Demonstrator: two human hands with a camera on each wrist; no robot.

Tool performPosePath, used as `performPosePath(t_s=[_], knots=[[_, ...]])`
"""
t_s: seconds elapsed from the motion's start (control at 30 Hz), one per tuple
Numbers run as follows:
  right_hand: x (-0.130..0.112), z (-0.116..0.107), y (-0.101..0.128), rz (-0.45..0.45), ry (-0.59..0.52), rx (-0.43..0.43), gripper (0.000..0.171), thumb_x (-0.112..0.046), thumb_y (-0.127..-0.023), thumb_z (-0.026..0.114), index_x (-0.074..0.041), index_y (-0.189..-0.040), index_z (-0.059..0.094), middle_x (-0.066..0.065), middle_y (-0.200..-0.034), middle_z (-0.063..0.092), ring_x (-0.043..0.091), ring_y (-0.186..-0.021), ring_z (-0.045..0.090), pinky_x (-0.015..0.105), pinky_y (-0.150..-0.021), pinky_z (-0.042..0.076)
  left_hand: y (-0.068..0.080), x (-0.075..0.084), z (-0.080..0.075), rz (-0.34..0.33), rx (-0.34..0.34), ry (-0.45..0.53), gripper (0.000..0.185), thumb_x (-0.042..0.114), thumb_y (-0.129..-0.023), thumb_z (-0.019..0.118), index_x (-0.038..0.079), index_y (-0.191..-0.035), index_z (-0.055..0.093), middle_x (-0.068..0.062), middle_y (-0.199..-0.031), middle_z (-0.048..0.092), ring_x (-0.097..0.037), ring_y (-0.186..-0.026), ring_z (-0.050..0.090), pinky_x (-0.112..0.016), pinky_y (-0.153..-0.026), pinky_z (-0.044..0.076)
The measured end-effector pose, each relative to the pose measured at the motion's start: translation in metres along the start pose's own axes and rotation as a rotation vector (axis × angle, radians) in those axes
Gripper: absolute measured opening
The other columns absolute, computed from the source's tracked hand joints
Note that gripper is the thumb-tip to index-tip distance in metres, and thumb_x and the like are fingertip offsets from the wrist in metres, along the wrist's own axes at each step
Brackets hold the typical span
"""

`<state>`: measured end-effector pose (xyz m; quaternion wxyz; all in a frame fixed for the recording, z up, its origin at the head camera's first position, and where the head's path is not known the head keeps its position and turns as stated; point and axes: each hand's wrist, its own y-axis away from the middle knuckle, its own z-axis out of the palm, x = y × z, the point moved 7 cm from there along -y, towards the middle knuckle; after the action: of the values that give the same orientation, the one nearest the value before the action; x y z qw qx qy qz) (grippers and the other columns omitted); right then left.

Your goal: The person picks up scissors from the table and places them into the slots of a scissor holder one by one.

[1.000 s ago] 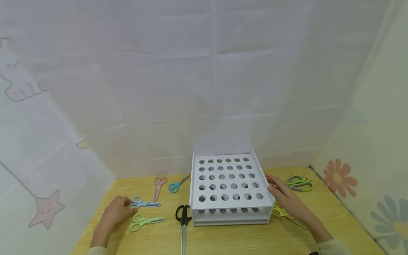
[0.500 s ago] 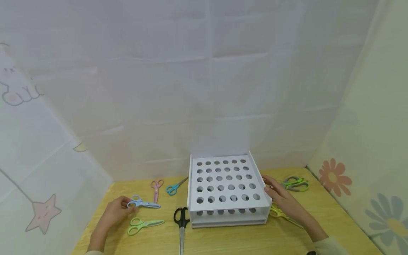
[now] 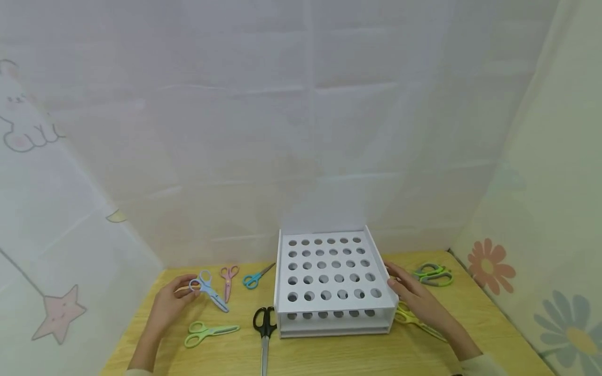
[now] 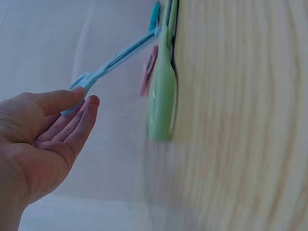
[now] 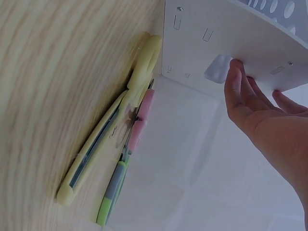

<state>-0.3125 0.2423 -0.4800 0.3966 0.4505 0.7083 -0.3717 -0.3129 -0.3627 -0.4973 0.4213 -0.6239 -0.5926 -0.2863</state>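
My left hand (image 3: 187,290) pinches the handle of a light blue pair of scissors (image 3: 208,290) and holds it just above the wooden table (image 3: 329,355), blades pointing down to the right. In the left wrist view, thumb and fingers of the left hand (image 4: 85,96) close on the light blue scissors (image 4: 115,60). My right hand (image 3: 394,277) rests with straight fingers against the right side of a white rack (image 3: 329,308) full of round holes. The right wrist view shows the right hand's (image 5: 250,82) fingertips touching the rack wall (image 5: 207,29).
Green scissors (image 3: 209,331), black scissors (image 3: 264,328), pink scissors (image 3: 228,279) and teal scissors (image 3: 256,277) lie left of the rack. Yellow scissors (image 3: 410,316) lie under my right wrist, and green-grey scissors (image 3: 432,274) lie further right. White sheets wall in the table.
My left hand has lifted the light blue scissors off the table and drawn them back, with the blades now tilted downward. The right hand has stayed at the rack.
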Motion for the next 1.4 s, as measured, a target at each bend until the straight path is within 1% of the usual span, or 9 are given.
performPosePath(t_s=[0.3,0.5,0.57,0.7,0.83,0.93,1.07,1.27,1.4], knots=[[-0.004,0.004,-0.001,-0.004,0.026,-0.018,0.055,-0.033,-0.111,0.043,-0.013,-0.161,0.030,0.020,-0.159,0.034,0.043,-0.137,0.042,0.030,-0.096,0.048,0.007,0.016,0.009,-0.059,0.042,0.132,0.045,0.013,-0.096,0.074,-0.002,-0.135,0.059,-0.025,-0.129,0.062,-0.028,-0.107,0.069,-0.037,-0.088,0.056],[-0.010,0.004,-0.002,0.013,0.052,-0.017,0.056,-0.035,-0.111,0.044,-0.012,-0.160,0.031,0.022,-0.160,0.031,0.045,-0.139,0.038,0.049,-0.101,0.047,0.006,0.030,0.017,-0.024,0.072,0.204,0.034,0.010,-0.096,0.072,-0.008,-0.123,0.064,-0.026,-0.120,0.065,-0.022,-0.098,0.072,-0.036,-0.083,0.057],[-0.010,0.004,-0.002,0.021,0.050,-0.020,0.056,-0.036,-0.111,0.044,-0.013,-0.161,0.031,0.022,-0.161,0.028,0.046,-0.141,0.036,0.052,-0.101,0.047,0.006,0.032,0.020,-0.025,0.077,0.195,0.031,0.008,-0.096,0.072,-0.008,-0.121,0.065,-0.026,-0.117,0.066,-0.022,-0.097,0.072,-0.036,-0.082,0.058],[-0.009,0.005,-0.002,0.024,0.033,-0.028,0.056,-0.036,-0.111,0.044,-0.015,-0.161,0.031,0.019,-0.162,0.027,0.044,-0.141,0.036,0.046,-0.101,0.047,0.007,0.037,0.022,-0.026,0.079,0.172,0.029,0.007,-0.096,0.072,-0.007,-0.120,0.066,-0.024,-0.116,0.067,-0.023,-0.096,0.072,-0.037,-0.082,0.058],[-0.010,0.002,-0.004,0.007,0.062,-0.013,0.056,-0.036,-0.111,0.044,-0.014,-0.161,0.032,0.020,-0.161,0.029,0.043,-0.141,0.037,0.045,-0.101,0.046,0.006,0.045,0.022,0.017,0.072,0.138,0.029,0.011,-0.096,0.072,-0.005,-0.120,0.067,-0.021,-0.115,0.068,-0.024,-0.097,0.072,-0.034,-0.080,0.058],[-0.011,0.000,-0.004,0.008,0.071,-0.003,0.056,-0.036,-0.111,0.045,-0.014,-0.160,0.032,0.020,-0.162,0.028,0.043,-0.141,0.036,0.047,-0.102,0.044,0.005,0.051,0.023,0.043,0.070,0.112,0.028,0.012,-0.097,0.072,-0.003,-0.119,0.068,-0.019,-0.113,0.069,-0.023,-0.097,0.072,-0.030,-0.078,0.059],[-0.014,0.001,-0.002,0.012,0.063,-0.002,0.056,-0.036,-0.111,0.045,-0.013,-0.160,0.033,0.021,-0.162,0.027,0.044,-0.143,0.034,0.052,-0.104,0.043,0.005,0.055,0.023,0.040,0.073,0.090,0.028,0.014,-0.097,0.072,-0.002,-0.119,0.068,-0.018,-0.113,0.070,-0.024,-0.099,0.072,-0.031,-0.079,0.058],[-0.016,0.003,0.004,0.021,0.080,0.006,0.057,-0.037,-0.111,0.044,-0.011,-0.160,0.032,0.023,-0.163,0.023,0.047,-0.148,0.017,0.063,-0.109,0.031,0.007,0.063,0.024,0.022,0.082,0.046,0.030,0.020,-0.098,0.071,0.002,-0.122,0.068,-0.016,-0.118,0.069,-0.027,-0.102,0.071,-0.035,-0.086,0.057],[-0.015,0.007,0.006,0.036,0.061,-0.029,0.062,-0.035,-0.109,0.049,-0.016,-0.163,0.024,0.021,-0.163,0.023,0.046,-0.142,0.032,0.053,-0.105,0.042,0.009,0.074,0.024,0.004,0.095,0.078,0.034,0.025,-0.099,0.071,0.003,-0.125,0.067,-0.014,-0.121,0.068,-0.024,-0.103,0.071,-0.031,-0.087,0.056]])
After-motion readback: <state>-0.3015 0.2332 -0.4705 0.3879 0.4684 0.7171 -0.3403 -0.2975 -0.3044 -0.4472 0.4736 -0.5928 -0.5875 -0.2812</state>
